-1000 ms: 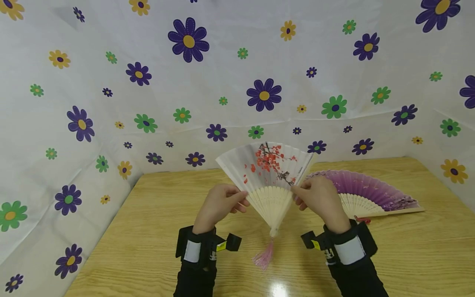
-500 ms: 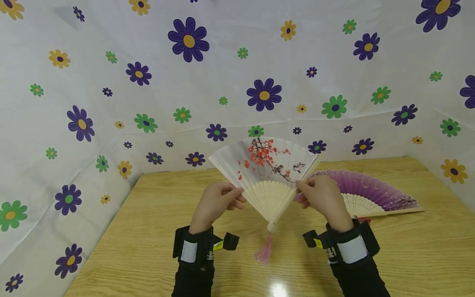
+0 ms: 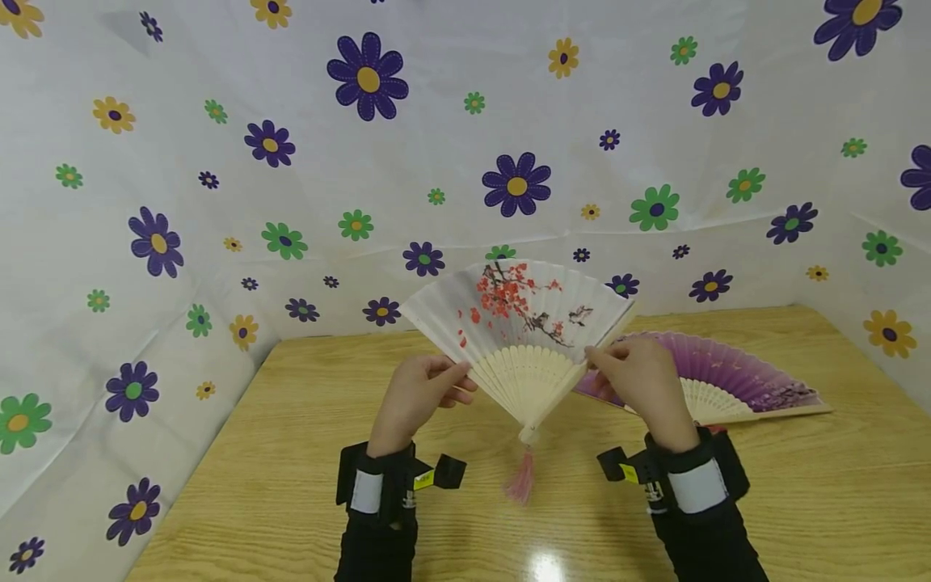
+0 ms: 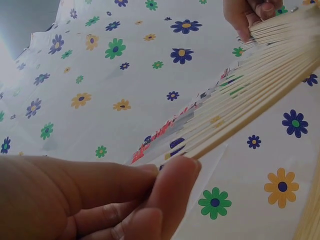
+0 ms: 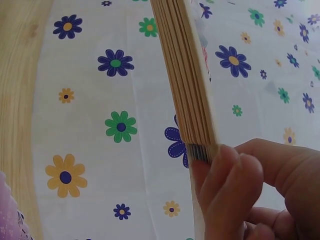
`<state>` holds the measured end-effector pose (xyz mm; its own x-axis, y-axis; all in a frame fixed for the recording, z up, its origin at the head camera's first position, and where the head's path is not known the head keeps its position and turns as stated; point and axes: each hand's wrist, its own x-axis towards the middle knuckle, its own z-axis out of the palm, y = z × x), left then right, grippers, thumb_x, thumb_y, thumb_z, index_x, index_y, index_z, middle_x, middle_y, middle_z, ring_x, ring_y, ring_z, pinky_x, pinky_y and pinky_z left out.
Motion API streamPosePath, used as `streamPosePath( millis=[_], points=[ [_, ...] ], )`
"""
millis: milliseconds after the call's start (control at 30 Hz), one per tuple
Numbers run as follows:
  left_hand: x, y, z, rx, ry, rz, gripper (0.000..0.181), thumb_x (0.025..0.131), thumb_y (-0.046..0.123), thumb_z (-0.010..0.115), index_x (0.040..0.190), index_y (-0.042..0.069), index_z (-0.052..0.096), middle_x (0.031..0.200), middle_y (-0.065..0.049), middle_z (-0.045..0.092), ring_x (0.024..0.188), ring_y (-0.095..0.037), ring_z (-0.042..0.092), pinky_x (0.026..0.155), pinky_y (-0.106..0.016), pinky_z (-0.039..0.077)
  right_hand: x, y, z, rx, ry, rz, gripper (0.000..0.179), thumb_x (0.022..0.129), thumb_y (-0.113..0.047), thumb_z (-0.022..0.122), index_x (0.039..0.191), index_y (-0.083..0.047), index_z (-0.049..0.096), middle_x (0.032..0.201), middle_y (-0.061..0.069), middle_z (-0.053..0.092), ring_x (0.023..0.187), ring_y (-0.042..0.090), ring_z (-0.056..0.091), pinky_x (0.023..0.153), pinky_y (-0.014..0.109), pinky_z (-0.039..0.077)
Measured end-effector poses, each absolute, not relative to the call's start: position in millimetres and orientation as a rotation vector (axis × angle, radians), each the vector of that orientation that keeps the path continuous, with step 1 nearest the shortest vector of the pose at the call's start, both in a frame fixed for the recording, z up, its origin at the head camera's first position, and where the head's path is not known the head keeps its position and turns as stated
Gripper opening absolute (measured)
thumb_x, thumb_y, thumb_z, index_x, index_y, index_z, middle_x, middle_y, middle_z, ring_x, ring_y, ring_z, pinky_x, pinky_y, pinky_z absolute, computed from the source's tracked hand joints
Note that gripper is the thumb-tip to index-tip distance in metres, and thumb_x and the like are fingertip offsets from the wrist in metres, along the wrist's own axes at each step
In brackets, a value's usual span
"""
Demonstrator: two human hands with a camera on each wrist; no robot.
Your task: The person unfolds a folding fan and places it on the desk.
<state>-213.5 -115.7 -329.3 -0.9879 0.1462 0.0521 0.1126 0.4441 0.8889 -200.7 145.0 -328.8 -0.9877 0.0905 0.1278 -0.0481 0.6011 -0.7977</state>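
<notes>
A white folding fan (image 3: pixel 509 315) with red blossoms and small birds is held spread above the table, its pale ribs (image 4: pixel 260 85) meeting at the bottom. From that pivot hangs a pink tassel (image 3: pixel 520 478). My left hand (image 3: pixel 418 396) pinches the fan's left edge between thumb and fingers. On the opposite edge, my right hand (image 3: pixel 643 384) pinches the outer rib; the right wrist view shows several ribs (image 5: pixel 185 75) stacked together there. A purple folding fan (image 3: pixel 727 368) lies spread on the table behind the right hand, which covers part of it.
The wooden table (image 3: pixel 291 485) runs back to a white cloth (image 3: pixel 407 153) printed with flowers, which also hangs along both sides. A red tassel (image 3: pixel 716 428) shows by the purple fan, close to the right wrist strap (image 3: pixel 698 485).
The white fan has spread wider and risen slightly. My left hand has shifted a little left and my right hand a little right, both keeping their pinch. The purple fan has not moved.
</notes>
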Motion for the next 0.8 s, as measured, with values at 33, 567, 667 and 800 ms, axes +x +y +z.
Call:
streamPosePath(
  millis=[33, 567, 667, 800],
  points=[
    [-214, -116, -329, 0.225, 2.642, 1.630, 0.025, 0.098, 0.014, 0.059, 0.098, -0.007, 0.072, 0.088, -0.024, 0.075, 0.068, -0.018, 0.071, 0.061, -0.024, 0.055, -201, 146, -329, -0.038, -2.664, 1.346, 0.033, 0.095, -0.021, 0.061, 0.087, 0.008, 0.075, 0.062, 0.011, 0.069, 0.054, 0.022, 0.063, 0.042, 0.024, 0.041],
    [-216, -121, -329, 0.212, 2.629, 1.709, 0.026, 0.100, 0.012, 0.056, 0.101, -0.010, 0.070, 0.090, -0.025, 0.074, 0.066, -0.014, 0.070, 0.057, -0.014, 0.052, -207, 163, -332, 0.003, -2.576, 1.565, 0.036, 0.096, -0.022, 0.061, 0.089, 0.012, 0.070, 0.057, -0.003, 0.060, 0.050, 0.011, 0.058, 0.049, 0.020, 0.051],
    [-216, -123, -329, 0.200, 2.637, 1.725, 0.027, 0.100, 0.012, 0.055, 0.101, -0.010, 0.070, 0.092, -0.027, 0.074, 0.066, -0.013, 0.070, 0.057, -0.014, 0.051, -207, 168, -333, 0.012, -2.532, 1.664, 0.037, 0.096, -0.022, 0.061, 0.086, 0.013, 0.067, 0.055, -0.008, 0.057, 0.049, 0.008, 0.055, 0.049, 0.017, 0.051],
    [-216, -124, -330, 0.178, 2.636, 1.744, 0.027, 0.100, 0.013, 0.055, 0.101, -0.010, 0.070, 0.094, -0.029, 0.073, 0.066, -0.013, 0.069, 0.057, -0.013, 0.051, -207, 171, -332, -0.009, -2.488, 1.716, 0.036, 0.095, -0.023, 0.063, 0.076, 0.007, 0.065, 0.053, -0.011, 0.054, 0.048, 0.005, 0.052, 0.048, 0.016, 0.048]
  ],
)
